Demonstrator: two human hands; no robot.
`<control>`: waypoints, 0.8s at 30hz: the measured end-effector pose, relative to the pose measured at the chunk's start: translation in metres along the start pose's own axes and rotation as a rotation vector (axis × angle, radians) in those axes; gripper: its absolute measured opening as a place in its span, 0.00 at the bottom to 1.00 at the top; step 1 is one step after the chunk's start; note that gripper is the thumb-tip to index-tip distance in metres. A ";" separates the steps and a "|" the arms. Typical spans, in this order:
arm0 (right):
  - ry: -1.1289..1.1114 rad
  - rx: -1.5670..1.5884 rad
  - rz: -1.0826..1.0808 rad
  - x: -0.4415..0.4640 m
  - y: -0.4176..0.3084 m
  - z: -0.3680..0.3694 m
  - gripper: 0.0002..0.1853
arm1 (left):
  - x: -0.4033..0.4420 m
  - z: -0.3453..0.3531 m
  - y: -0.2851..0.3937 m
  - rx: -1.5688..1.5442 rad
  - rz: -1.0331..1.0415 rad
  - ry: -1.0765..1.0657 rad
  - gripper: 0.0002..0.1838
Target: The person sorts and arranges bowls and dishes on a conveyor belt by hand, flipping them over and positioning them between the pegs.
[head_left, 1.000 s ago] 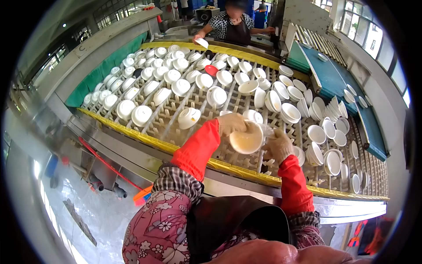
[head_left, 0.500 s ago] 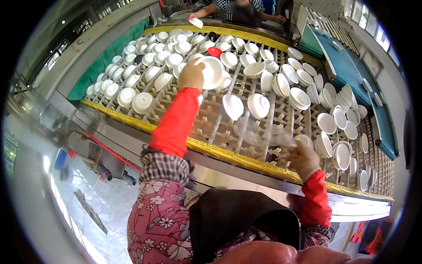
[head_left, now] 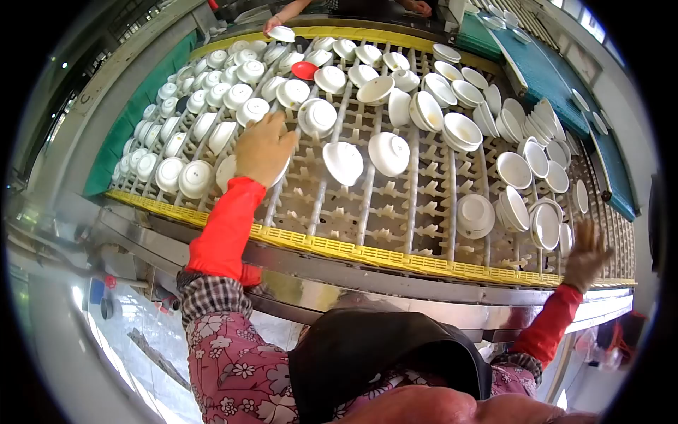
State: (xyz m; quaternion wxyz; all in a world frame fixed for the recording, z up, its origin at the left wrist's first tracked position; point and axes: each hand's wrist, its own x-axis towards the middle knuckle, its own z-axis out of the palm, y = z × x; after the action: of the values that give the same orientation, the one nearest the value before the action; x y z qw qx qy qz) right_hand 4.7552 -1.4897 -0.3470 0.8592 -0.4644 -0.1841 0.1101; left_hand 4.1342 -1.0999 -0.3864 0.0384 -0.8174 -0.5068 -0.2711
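Note:
Gloved and red-sleeved, my left hand point(head_left: 265, 148) reaches over the pegged rack conveyor point(head_left: 424, 205), its fingers apart, above a white bowl point(head_left: 227, 172) that it partly covers. Whether it touches that bowl is hard to tell. Out at the right, my right hand point(head_left: 587, 256) is spread and a little blurred near the conveyor's front edge, beside several stacked bowls point(head_left: 546, 226). Two white bowls point(head_left: 343, 163) point(head_left: 388, 153) sit tilted mid-rack. A single bowl point(head_left: 475, 216) lies nearer the front.
Many white bowls point(head_left: 240, 96) and a red one point(head_left: 304, 70) stand on the rack's back and left parts. A yellow edge strip point(head_left: 339, 246) runs along the front. Across the conveyor, a person's hand point(head_left: 271, 24) holds a white bowl. A teal belt point(head_left: 558, 85) carries bowls at right.
My left hand has let go of the white bowl it held and moved left. My right hand has swung right, and the clear blurred thing beside it is gone from there.

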 end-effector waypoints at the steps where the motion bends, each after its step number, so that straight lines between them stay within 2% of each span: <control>1: -0.120 -0.160 0.064 0.018 0.026 0.001 0.49 | 0.017 0.010 0.027 -0.022 0.056 0.026 0.24; 2: -0.248 -0.318 0.108 0.035 0.052 0.002 0.41 | 0.033 0.024 0.049 -0.060 0.163 0.073 0.25; 4: -0.528 -0.846 -0.321 0.006 0.084 0.070 0.32 | 0.069 0.053 0.095 -0.080 0.232 -0.030 0.23; 5: -0.526 -0.602 -0.013 -0.021 0.089 0.119 0.35 | 0.090 0.089 0.102 -0.101 0.343 0.052 0.23; 6: -0.668 -0.788 -0.157 -0.005 0.123 0.132 0.37 | 0.105 0.108 0.120 -0.077 0.322 0.072 0.21; 8: -0.829 -1.079 -0.614 -0.005 0.158 0.176 0.39 | 0.143 0.164 0.129 0.036 0.236 -0.043 0.22; 9: -0.817 -1.247 -0.227 -0.039 0.130 0.227 0.41 | 0.159 0.184 0.130 0.043 0.159 -0.101 0.23; 11: -0.910 -1.188 -0.744 -0.007 0.208 0.231 0.33 | 0.164 0.189 0.139 0.015 0.012 -0.253 0.23; 13: -1.098 -1.541 -0.417 -0.015 0.213 0.258 0.28 | 0.167 0.190 0.138 -0.075 -0.065 -0.329 0.21; 14: -1.010 -1.550 -0.350 -0.028 0.208 0.265 0.29 | 0.171 0.189 0.135 -0.150 -0.064 -0.327 0.20; 15: -0.989 -1.524 -0.401 -0.031 0.217 0.261 0.27 | 0.169 0.186 0.129 -0.222 -0.062 -0.328 0.19; 17: -0.928 -1.463 -0.511 -0.028 0.232 0.251 0.25 | 0.160 0.159 0.114 -0.088 0.257 -0.299 0.14; 18: -0.865 -1.360 -0.416 -0.038 0.230 0.242 0.25 | 0.155 0.149 0.099 -0.071 0.355 -0.206 0.13; 19: -0.926 -1.408 -0.334 -0.046 0.220 0.233 0.24 | 0.148 0.138 0.082 -0.058 0.457 -0.114 0.13; 20: -0.980 -1.456 -0.256 -0.050 0.202 0.226 0.25 | 0.140 0.123 0.065 -0.081 0.331 -0.126 0.14; 21: -1.035 -1.507 -0.183 -0.053 0.183 0.220 0.26 | 0.128 0.089 0.055 -0.016 0.296 -0.159 0.16; 22: -1.043 -1.375 -0.132 -0.059 0.165 0.210 0.22 | 0.119 0.077 0.030 -0.037 0.288 -0.100 0.19; 23: -1.042 -1.245 -0.075 -0.068 0.147 0.197 0.19 | 0.106 0.054 0.013 -0.054 0.250 -0.041 0.29; 24: -1.032 -1.118 -0.017 -0.073 0.136 0.189 0.15 | 0.102 0.036 -0.007 0.028 0.210 -0.069 0.40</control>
State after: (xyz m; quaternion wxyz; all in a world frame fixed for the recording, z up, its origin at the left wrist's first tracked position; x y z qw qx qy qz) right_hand 4.6073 -1.2987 -0.3824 0.3021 -0.7187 -0.5946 0.1968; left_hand 4.1771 -1.0021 -0.3694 0.0605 -0.8742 -0.4232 -0.2303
